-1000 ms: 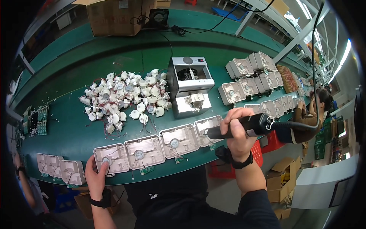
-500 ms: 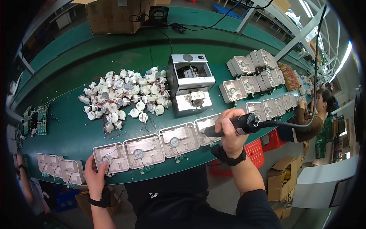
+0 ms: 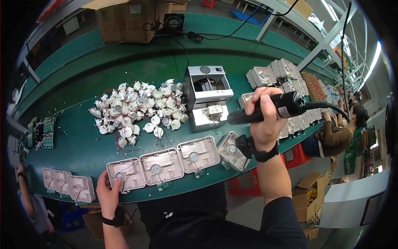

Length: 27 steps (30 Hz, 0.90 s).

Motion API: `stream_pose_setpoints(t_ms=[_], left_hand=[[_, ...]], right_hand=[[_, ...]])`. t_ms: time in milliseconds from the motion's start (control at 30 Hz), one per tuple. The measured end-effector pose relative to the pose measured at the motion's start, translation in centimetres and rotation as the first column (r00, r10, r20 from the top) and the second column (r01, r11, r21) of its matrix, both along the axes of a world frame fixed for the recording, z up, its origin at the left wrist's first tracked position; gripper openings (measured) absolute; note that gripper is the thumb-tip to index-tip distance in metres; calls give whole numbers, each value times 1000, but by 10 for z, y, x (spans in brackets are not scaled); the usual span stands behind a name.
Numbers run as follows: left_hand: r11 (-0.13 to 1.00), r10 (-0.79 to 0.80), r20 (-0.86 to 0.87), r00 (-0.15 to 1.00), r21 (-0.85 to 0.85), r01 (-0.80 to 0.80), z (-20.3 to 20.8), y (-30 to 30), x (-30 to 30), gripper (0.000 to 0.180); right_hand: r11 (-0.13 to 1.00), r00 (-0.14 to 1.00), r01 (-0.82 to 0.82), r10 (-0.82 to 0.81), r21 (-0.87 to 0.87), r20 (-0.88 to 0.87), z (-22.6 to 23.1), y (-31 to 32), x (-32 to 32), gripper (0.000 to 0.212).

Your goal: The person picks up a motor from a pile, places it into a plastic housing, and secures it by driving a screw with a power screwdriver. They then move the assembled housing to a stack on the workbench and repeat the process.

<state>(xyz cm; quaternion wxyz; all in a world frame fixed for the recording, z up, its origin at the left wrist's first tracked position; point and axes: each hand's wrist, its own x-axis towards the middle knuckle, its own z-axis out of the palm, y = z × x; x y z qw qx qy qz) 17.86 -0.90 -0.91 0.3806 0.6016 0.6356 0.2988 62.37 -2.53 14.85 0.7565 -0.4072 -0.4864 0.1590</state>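
My right hand (image 3: 267, 118) is wrapped round a black corded electric screwdriver (image 3: 282, 107), raised above the bench with its tip pointing left toward the silver machine. My left hand (image 3: 109, 193) grips the left edge of a pale plastic housing (image 3: 134, 169), its thumb on the round metal-faced part (image 3: 120, 177) inside. Two similar housings, a middle one (image 3: 159, 171) and another (image 3: 199, 154), stand in line to its right, each with a round part and a small green circuit board at the front edge. Below my right wrist, a further housing (image 3: 238, 159) sits turned askew.
A screw feeder (image 3: 210, 97) stands behind the row, beside a heap of white round parts with wires (image 3: 143, 103). More housings (image 3: 78, 189) lie at the left, with stacks (image 3: 263, 76) at the right. A cardboard box (image 3: 124, 23) is at the back; a co-worker (image 3: 331, 133) sits at far right.
My right hand has lifted the screwdriver up and to the right, away from the rightmost housing. That housing now sits rotated and apart from the row. My left hand stays on its housing.
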Motion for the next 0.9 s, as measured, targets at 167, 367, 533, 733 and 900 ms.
stream_pose_setpoints(t_ms=[167, 367, 533, 733, 900], left_hand=[[1000, -12, 5, 1000, 24, 12, -4, 1, -2, 52], [1000, 15, 16, 1000, -13, -15, 1, 1, 0, 53], [1000, 15, 27, 1000, -7, -15, 4, 0, 4, 53], [1000, 1, 16, 1000, 9, -1, 3, 2, 2, 53], [1000, 2, 31, 1000, -16, -1, 1, 1, 1, 53]], right_hand=[[999, 999, 33, -33, -38, 6, -4, 21, -4, 8], [978, 997, -70, 61, -197, -53, -7, 0, -18, 7], [959, 980, -185, 166, -214, -107, -30, -34, -51, 10], [941, 973, -229, 211, -250, -98, -48, -38, -65, 14], [936, 968, -244, 222, -253, -114, -56, -35, -69, 14]])
